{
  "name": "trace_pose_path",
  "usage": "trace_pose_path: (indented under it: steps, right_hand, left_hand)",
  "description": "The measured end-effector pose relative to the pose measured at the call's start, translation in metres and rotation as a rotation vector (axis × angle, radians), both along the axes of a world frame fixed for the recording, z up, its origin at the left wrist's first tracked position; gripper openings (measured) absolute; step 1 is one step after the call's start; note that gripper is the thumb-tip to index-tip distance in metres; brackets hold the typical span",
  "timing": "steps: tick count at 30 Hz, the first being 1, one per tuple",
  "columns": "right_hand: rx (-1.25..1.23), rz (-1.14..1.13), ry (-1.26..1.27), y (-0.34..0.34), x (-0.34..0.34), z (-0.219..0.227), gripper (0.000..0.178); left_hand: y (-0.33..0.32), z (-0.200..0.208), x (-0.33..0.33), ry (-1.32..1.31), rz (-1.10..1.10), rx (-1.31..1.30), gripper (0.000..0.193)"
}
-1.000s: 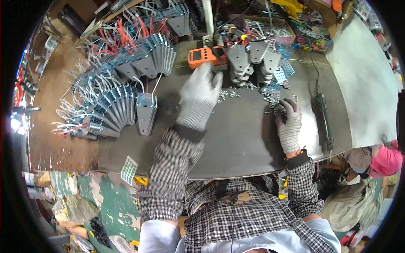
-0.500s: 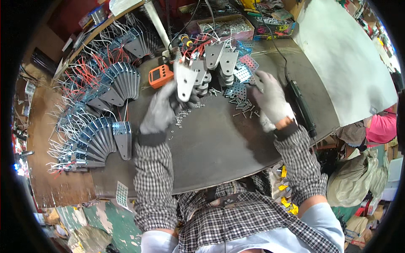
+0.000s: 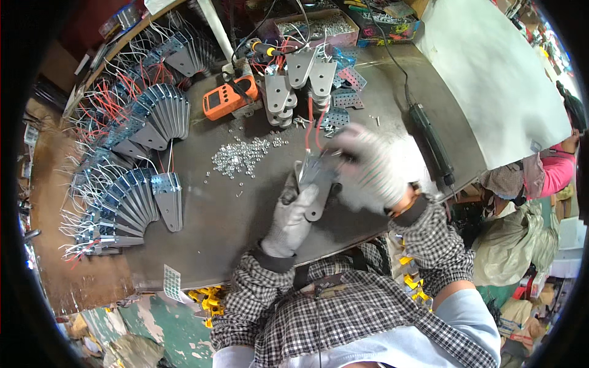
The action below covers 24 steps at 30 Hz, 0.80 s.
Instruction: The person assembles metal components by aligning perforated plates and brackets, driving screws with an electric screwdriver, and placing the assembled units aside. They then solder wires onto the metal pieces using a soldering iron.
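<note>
My left hand (image 3: pixel 287 222), in a grey-white work glove, is closed round a grey metal bracket (image 3: pixel 317 203) with a rounded, holed lower end. Red wires run up from the bracket's top. My right hand (image 3: pixel 375 164), gloved too, is at the upper right of the bracket, its fingers smeared by motion; whether they hold anything I cannot make out. Left of the bracket many small nuts (image 3: pixel 240 157) lie loose in a heap. Beyond my hands stand stacks of similar grey brackets (image 3: pixel 277 92), with blue perforated plates (image 3: pixel 347 100) beside them.
An orange meter (image 3: pixel 229 99) lies at the back. Rows of wired bracket assemblies (image 3: pixel 132 196) fan out on the left. A black electric screwdriver (image 3: pixel 433 144) lies on the right, near a white sheet (image 3: pixel 491 86). Boxes of small hardware (image 3: pixel 319 27) stand at the far side.
My left hand has come toward me and to the right, with a wired bracket in it. My right hand has moved down and left to the bracket. More nuts now show.
</note>
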State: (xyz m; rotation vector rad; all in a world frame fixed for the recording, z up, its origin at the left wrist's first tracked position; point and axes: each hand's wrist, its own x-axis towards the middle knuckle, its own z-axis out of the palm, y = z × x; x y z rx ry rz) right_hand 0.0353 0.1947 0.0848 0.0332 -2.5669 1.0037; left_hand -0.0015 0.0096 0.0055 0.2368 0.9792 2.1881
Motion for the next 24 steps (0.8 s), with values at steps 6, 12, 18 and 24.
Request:
trace_pose_path:
  steps: [6,12,18,24]
  right_hand:
    - [0.218,-0.242,-0.158,0.025,-0.001,-0.033,0.022]
    - [0.668,-0.190,-0.257,0.012,-0.009,-0.063,0.011]
    - [0.704,0.134,-0.129,0.015,-0.021,-0.053,0.022]
    - [0.756,0.118,-0.450,0.003,-0.030,-0.039,0.021]
  left_hand:
    - [-0.025,0.015,-0.003,-0.123,0.108,-0.231,0.038]
    - [-0.027,0.010,0.002,0.168,0.201,-0.347,0.034]
    - [-0.020,0.005,0.002,0.244,0.307,-0.415,0.029]
    - [-0.025,0.017,-0.003,0.061,0.180,-0.315,0.034]
